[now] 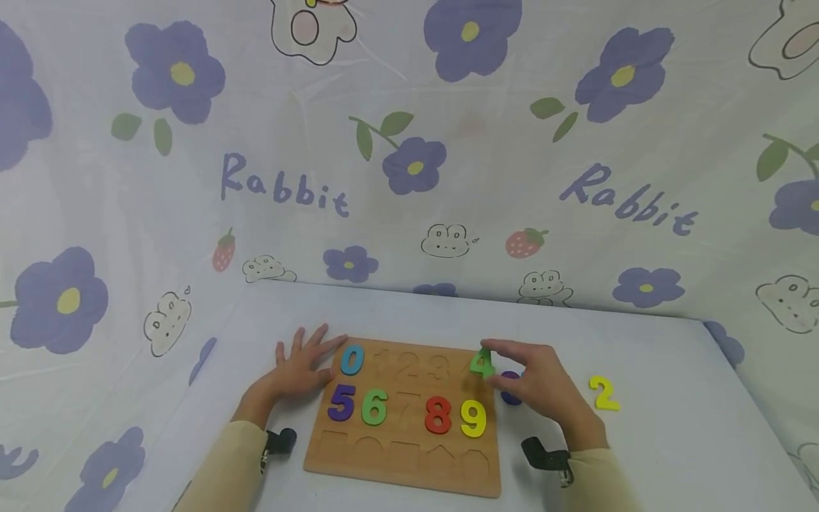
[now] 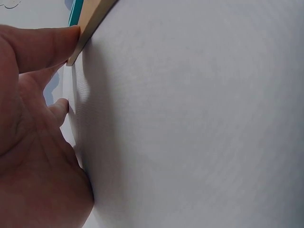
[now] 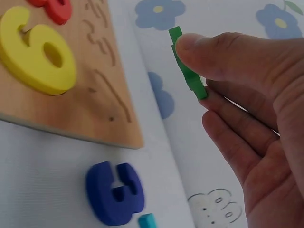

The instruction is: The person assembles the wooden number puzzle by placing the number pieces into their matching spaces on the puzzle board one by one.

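Observation:
My right hand pinches a green number 4 between thumb and fingertips, over the top right corner of a wooden number board. Seen from the right wrist, the 4 is tilted on edge and raised off the board. My left hand lies with fingers spread at the board's upper left, thumb against its side edge and index fingertip by the corner. Sitting on the board are a blue 0, purple 5, green 6, red 8 and yellow 9.
A dark blue 3 lies on the table right of the board, partly behind my right hand in the head view. Near it shows the end of a teal piece. Farther right is a yellow 2. A printed cloth hangs behind the table.

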`<state>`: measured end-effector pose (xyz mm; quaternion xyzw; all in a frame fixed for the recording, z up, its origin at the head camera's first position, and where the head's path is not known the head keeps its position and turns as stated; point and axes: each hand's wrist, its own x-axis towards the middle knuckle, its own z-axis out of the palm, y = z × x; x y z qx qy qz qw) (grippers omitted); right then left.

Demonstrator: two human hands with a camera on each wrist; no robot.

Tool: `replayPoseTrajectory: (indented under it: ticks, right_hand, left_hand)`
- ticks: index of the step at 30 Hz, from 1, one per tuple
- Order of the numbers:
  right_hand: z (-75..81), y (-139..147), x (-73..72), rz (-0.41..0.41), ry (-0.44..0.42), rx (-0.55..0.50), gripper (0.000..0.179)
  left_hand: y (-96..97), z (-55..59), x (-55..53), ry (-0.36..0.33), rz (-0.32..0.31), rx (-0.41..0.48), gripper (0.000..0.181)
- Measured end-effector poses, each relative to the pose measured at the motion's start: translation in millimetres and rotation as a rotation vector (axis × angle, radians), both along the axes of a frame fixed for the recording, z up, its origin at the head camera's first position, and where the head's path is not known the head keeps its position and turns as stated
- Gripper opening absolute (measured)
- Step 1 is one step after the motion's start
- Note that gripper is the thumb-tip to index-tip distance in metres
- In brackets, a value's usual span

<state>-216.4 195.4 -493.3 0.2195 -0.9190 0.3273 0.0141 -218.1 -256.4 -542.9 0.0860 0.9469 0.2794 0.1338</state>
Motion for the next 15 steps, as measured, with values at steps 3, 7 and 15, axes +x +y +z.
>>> replayPoseTrajectory:
  ticks: [3, 7, 15]
  right_hand:
    - [-7.1, -2, -2.1, 0.002, -0.004, 0.008, 0.057]
    - [-15.8, -5, -4.5, -0.002, -0.053, 0.001, 0.057]
    - [-26.1, -10, -7.9, -0.037, -0.151, 0.029, 0.058]
  left_hand:
    - [0.2, 0.8, 0.6, -0.001, 0.002, 0.0, 0.067]
    - [0.1, 1.1, 0.8, 0.001, 0.001, 0.002, 0.067]
    - [-0.1, 0.8, 0.8, 0.004, -0.001, 0.012, 0.066]
